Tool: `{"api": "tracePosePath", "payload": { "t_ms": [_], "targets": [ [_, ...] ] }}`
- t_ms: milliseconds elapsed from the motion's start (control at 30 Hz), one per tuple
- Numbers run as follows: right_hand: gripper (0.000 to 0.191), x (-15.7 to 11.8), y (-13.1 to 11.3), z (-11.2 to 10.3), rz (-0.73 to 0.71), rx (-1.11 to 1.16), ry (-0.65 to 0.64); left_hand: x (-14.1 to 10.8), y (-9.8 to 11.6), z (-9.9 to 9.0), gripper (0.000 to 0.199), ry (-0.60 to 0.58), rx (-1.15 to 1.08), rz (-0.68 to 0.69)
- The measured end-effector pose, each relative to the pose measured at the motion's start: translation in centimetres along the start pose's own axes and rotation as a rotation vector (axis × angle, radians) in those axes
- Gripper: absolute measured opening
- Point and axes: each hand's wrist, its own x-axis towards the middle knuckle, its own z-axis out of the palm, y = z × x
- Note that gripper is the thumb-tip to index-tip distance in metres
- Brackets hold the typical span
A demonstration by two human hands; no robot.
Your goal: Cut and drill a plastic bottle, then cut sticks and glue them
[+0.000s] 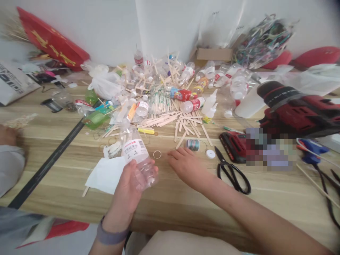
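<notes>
My left hand (130, 184) is wrapped round the lower part of a clear plastic bottle (135, 150) with a white label. The bottle is tilted, its neck pointing away from me. Resting palm down on the table, my right hand (186, 163) has its fingers stretched forward and holds nothing that I can see. A thin ring (157, 154) lies just left of those fingers. Beyond them sits a spool of multicoloured thread (192, 145), with a small white disc (210, 153) to its right. A white sheet (105, 175) lies under and beside the bottle.
Black-handled scissors (231, 170), a red battery pack (233, 147), a power drill (292, 109) and a blue glue gun (313, 150) are on the right. Wooden sticks (164, 119) and several bottles pile up at the back. Another person's sleeve (10, 166) shows at the left.
</notes>
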Motion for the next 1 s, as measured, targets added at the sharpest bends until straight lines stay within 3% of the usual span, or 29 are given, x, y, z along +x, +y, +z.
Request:
{"api": "tracePosePath", "payload": {
  "t_ms": [167, 300, 567, 800, 1000],
  "targets": [
    [0.009, 4.7, -0.5, 1.9, -0.067, -0.042, -0.084, -0.3, 0.5, 1.2, 0.046, 0.013, -0.098, -0.157],
    [0.010, 5.0, 0.5, 2.0, -0.006, -0.091, -0.056, -0.1, 0.5, 1.7, 0.047, -0.015, -0.167, -0.227],
    [0.014, 1.6, 3.7, -0.7, 0.147, -0.006, 0.169, 0.9, -0.1, 3.7, 0.038, -0.143, -0.266, -0.276],
    [0.015, -1.5, -0.7, -5.6, 0.207, 0.326, 0.627, 1.6, -0.7, 5.2, 0.040, -0.173, -0.233, -0.178],
    [0.017, -1.7, -1.9, -5.4, 0.179, 0.293, 0.687, 0.8, -1.2, 6.5, 0.048, -0.242, -0.229, -0.183]
  ]
}}
